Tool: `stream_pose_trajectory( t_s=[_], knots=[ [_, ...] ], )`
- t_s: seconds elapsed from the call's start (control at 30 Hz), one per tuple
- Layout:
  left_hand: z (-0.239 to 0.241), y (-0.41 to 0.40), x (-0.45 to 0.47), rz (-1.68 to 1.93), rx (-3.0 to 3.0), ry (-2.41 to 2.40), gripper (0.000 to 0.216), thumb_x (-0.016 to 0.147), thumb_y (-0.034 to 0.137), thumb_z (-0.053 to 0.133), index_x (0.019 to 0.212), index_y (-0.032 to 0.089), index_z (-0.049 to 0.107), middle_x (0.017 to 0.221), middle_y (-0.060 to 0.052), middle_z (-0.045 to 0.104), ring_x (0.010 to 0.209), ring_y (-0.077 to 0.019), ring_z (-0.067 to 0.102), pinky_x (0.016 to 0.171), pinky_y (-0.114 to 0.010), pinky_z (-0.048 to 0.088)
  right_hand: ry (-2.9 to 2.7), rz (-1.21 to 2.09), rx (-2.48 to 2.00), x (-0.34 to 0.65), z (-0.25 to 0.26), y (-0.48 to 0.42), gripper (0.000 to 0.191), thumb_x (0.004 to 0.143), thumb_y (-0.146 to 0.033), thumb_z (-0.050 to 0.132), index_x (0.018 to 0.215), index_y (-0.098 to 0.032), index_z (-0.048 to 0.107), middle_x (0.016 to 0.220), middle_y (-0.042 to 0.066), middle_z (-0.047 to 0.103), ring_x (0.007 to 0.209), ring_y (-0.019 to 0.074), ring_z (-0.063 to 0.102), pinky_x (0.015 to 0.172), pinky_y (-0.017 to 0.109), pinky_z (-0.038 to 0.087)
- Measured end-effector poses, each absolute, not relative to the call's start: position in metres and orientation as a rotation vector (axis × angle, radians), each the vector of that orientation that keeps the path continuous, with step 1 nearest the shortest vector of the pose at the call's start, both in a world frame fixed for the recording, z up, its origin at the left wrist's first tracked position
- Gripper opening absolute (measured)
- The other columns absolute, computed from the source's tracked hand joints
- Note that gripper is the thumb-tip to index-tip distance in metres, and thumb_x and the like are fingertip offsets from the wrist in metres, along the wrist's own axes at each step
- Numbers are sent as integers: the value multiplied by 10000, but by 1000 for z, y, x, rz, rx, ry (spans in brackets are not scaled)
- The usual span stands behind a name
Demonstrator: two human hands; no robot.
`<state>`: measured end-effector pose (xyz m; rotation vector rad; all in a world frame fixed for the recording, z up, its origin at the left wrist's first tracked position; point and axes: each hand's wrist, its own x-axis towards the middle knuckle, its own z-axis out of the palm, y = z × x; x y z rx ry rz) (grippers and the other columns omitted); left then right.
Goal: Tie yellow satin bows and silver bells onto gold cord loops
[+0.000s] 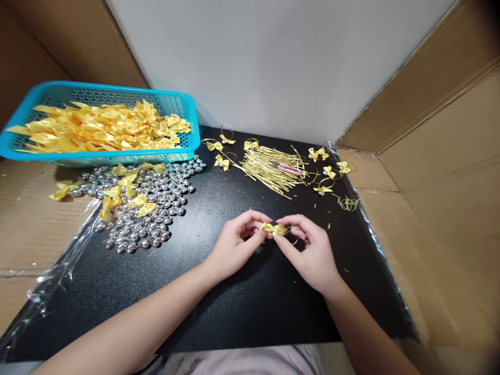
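A small yellow ribbon bow (pixel 273 228) is pinched between my two hands over the black table. My left hand (pixel 240 239) has thumb and fingers closed on the bow's left side. On its right side, my right hand (pixel 308 247) grips it the same way. A thin gold twist tie (pixel 296 241) shows by the right fingers; how it joins the bow is hidden. Beyond my hands lies a pile of gold twist ties (pixel 265 169) with a pink tool (pixel 289 170) on top.
A turquoise basket (pixel 156 154) full of yellow bows stands at the back left. Silver beads (pixel 136 229) spread before it, with loose bows (pixel 144 204) on top. Bows with wire loops (pixel 222 162) lie around the tie pile. Cardboard walls (pixel 449 156) flank the table (pixel 219 312).
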<state>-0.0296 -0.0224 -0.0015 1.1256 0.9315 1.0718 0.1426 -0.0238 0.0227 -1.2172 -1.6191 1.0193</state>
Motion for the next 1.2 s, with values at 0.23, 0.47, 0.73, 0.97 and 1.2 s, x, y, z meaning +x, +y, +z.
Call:
stream_pose_trajectory(
  t_s=[0.23, 0.47, 0.73, 0.97, 1.2],
  knots=[
    [-2, -20, -29, 1119, 1108, 949, 127, 849, 200, 615, 950, 170, 686, 762, -12, 696, 708, -114, 633, 644, -208, 490, -952, 1440, -727, 149, 36, -23, 122, 833, -198, 516, 736, -204, 589, 635, -30, 360, 575, 110, 357, 579, 248, 366],
    [-5, -19, -27, 1090, 1056, 964, 123, 805, 219, 661, 911, 159, 671, 757, -15, 694, 703, -117, 626, 654, -223, 484, -888, 1496, -636, 151, 46, -24, 72, 870, -211, 623, 827, -268, 637, 619, -36, 442, 582, 113, 414, 613, 249, 406],
    [-10, -20, -28, 1055, 1170, 1053, 178, 808, 292, 682, 920, 154, 672, 821, -48, 697, 703, -136, 614, 652, -252, 464, -1380, 1369, -822, 161, 57, -32, 66, 900, -256, 655, 907, -296, 707, 716, -15, 713, 818, 148, 601, 787, 285, 458],
    [-10, -21, -29, 1099, 1350, 1185, 139, 835, 283, 641, 875, 156, 680, 763, -35, 683, 656, -133, 590, 616, -249, 445, -1331, 1568, -1101, 172, 70, -48, 27, 888, -281, 675, 871, -287, 696, 747, -45, 738, 777, 105, 682, 741, 217, 507],
    [-8, -20, -28, 1129, 1396, 1188, 129, 846, 267, 619, 866, 154, 678, 770, -40, 694, 665, -139, 607, 624, -248, 458, -1360, 1635, -933, 173, 85, -62, 99, 900, -218, 655, 899, -295, 717, 826, -35, 771, 833, 103, 728, 951, 269, 532]
  ],
)
